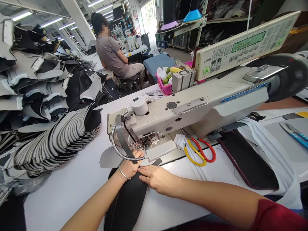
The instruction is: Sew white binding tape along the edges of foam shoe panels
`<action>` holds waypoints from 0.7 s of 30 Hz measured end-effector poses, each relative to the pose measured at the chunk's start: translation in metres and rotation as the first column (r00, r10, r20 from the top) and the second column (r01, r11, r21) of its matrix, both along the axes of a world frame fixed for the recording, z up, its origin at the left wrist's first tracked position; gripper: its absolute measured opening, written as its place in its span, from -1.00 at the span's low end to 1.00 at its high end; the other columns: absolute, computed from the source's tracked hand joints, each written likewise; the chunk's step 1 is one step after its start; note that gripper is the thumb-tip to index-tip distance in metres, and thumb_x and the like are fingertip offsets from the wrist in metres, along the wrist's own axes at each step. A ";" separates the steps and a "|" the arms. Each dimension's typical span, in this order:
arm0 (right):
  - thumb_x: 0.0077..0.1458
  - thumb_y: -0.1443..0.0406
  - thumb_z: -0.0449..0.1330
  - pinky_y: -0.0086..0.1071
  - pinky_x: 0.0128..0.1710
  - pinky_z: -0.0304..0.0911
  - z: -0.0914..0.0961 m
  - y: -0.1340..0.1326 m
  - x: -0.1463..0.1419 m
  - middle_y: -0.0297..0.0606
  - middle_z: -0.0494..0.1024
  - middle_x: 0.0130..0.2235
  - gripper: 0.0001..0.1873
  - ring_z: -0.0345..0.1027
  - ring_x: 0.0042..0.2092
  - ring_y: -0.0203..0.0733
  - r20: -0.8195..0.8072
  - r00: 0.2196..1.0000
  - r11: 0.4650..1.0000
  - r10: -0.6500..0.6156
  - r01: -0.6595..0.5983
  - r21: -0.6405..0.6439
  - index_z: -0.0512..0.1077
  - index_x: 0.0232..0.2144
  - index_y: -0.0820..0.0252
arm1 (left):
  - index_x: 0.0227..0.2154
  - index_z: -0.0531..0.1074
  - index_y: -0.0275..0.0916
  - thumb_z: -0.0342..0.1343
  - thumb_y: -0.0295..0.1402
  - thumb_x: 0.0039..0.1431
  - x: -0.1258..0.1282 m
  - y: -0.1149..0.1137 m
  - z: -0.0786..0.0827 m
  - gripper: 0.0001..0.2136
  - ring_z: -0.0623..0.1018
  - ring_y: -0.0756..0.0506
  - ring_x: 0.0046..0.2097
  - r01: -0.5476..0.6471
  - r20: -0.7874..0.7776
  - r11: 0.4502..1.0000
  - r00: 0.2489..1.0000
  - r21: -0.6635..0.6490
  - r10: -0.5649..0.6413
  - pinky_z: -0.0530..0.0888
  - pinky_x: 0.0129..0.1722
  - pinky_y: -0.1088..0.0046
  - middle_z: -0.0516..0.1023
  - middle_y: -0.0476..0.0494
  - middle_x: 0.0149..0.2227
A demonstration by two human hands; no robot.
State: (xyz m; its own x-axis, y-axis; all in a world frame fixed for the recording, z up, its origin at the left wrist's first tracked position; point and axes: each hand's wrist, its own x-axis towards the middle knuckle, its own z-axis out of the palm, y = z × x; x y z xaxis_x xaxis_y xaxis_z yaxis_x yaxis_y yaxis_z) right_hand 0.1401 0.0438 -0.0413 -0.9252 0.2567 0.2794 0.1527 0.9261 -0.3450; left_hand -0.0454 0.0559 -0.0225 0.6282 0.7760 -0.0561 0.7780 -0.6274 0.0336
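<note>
A black padded fabric piece (128, 202) with a curved edge lies under the head of a sewing machine (166, 112) and runs toward me. My left hand (130, 166), with a bracelet at the wrist, grips this piece close to the needle area. Its bent fingers are partly hidden behind the grey strap and metal hose of the machine. To its right, my right hand (157, 178) rests on the edge of the piece with fingers stretched out. A grey-white panel (110, 158) lies flat just left of the machine bed.
Red-and-yellow-handled scissors (199, 150) lie right of the machine bed, and blue-handled snips (297, 134) farther right. Stacked cut pieces (57, 141) fill the left. Behind are a control panel (247, 45), a pink basket (166, 86) of fruit and a seated person (112, 54).
</note>
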 end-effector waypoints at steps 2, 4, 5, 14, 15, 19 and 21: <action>0.12 0.40 -0.03 -0.26 0.11 -0.02 -0.003 0.000 -0.004 0.05 0.19 0.08 -0.61 -0.01 0.13 -0.06 -0.011 0.999 0.998 -0.049 0.049 0.036 0.24 0.00 0.48 | -0.19 0.38 -0.26 -0.20 -0.43 0.11 -0.004 0.008 0.004 -0.70 0.40 -0.09 -0.18 0.070 -0.048 0.998 0.996 0.001 -0.069 0.34 -0.08 0.30 0.43 -0.22 -0.25; 0.13 0.37 -0.02 -0.22 0.09 0.01 -0.001 -0.001 -0.003 0.04 0.19 0.08 -0.61 -0.01 0.12 -0.04 0.017 1.000 0.997 -0.026 0.025 0.069 0.24 0.00 0.47 | -0.25 0.40 -0.27 -0.19 -0.41 0.13 -0.002 0.011 0.010 -0.73 0.40 -0.08 -0.20 0.112 -0.079 0.994 0.991 0.017 -0.110 0.35 -0.10 0.33 0.43 -0.21 -0.26; 0.13 0.36 -0.01 -0.21 0.07 0.04 0.001 -0.002 0.000 0.00 0.21 0.07 -0.62 0.02 0.11 -0.05 0.044 0.999 0.997 0.020 -0.024 0.079 0.26 -0.01 0.45 | -0.28 0.40 -0.26 -0.20 -0.41 0.14 0.002 0.011 0.012 -0.74 0.40 -0.07 -0.20 0.115 -0.093 0.993 0.989 0.029 -0.112 0.35 -0.12 0.35 0.42 -0.20 -0.27; 0.06 0.44 0.01 -0.31 0.06 0.03 0.005 -0.015 0.001 -0.04 0.44 -0.18 -0.69 0.25 -0.09 -0.15 0.080 0.982 0.961 0.170 -0.183 0.207 0.34 -0.13 0.51 | -0.36 0.43 -0.21 -0.19 -0.52 0.13 0.056 -0.025 -0.001 -0.73 0.44 -0.06 -0.36 -0.316 -0.034 0.922 0.943 0.224 0.331 0.41 -0.33 0.45 0.44 -0.13 -0.41; 0.05 0.41 0.03 -0.28 0.04 0.03 0.001 -0.016 -0.004 -0.03 0.44 -0.19 -0.70 0.24 -0.09 -0.12 0.082 0.986 0.961 0.149 -0.163 0.222 0.36 -0.16 0.50 | -0.37 0.44 -0.20 -0.19 -0.53 0.12 0.055 -0.026 -0.003 -0.72 0.44 -0.05 -0.35 -0.347 -0.007 0.907 0.934 0.239 0.358 0.41 -0.33 0.46 0.45 -0.13 -0.40; 0.07 0.16 0.06 -0.16 0.04 0.01 -0.009 -0.015 -0.027 -0.01 0.41 -0.14 -0.61 0.12 0.03 0.01 0.089 0.996 0.976 0.031 -0.050 0.212 0.39 -0.21 0.42 | -0.40 0.47 -0.17 -0.17 -0.54 0.06 0.039 -0.019 -0.007 -0.70 0.44 -0.07 -0.30 -0.376 0.088 0.901 0.926 0.214 0.366 0.41 -0.30 0.45 0.46 -0.14 -0.40; 0.05 0.04 0.05 -0.14 0.05 0.00 -0.011 -0.013 -0.042 0.02 0.35 -0.05 -0.45 0.02 0.09 0.04 0.116 0.993 0.982 -0.034 0.011 0.189 0.35 -0.13 0.44 | -0.39 0.48 -0.16 -0.16 -0.53 0.04 0.029 -0.010 -0.006 -0.70 0.43 -0.06 -0.29 -0.377 0.123 0.912 0.925 0.159 0.360 0.41 -0.26 0.43 0.47 -0.13 -0.39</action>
State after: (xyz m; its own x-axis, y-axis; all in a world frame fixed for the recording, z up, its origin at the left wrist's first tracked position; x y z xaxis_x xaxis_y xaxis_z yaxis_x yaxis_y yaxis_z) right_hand 0.0979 0.0309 -0.0519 -0.9491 0.2313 0.2137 0.2037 0.9684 -0.1436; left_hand -0.0162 0.0459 -0.0280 0.2915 0.9454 0.1461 0.9540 -0.2986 0.0289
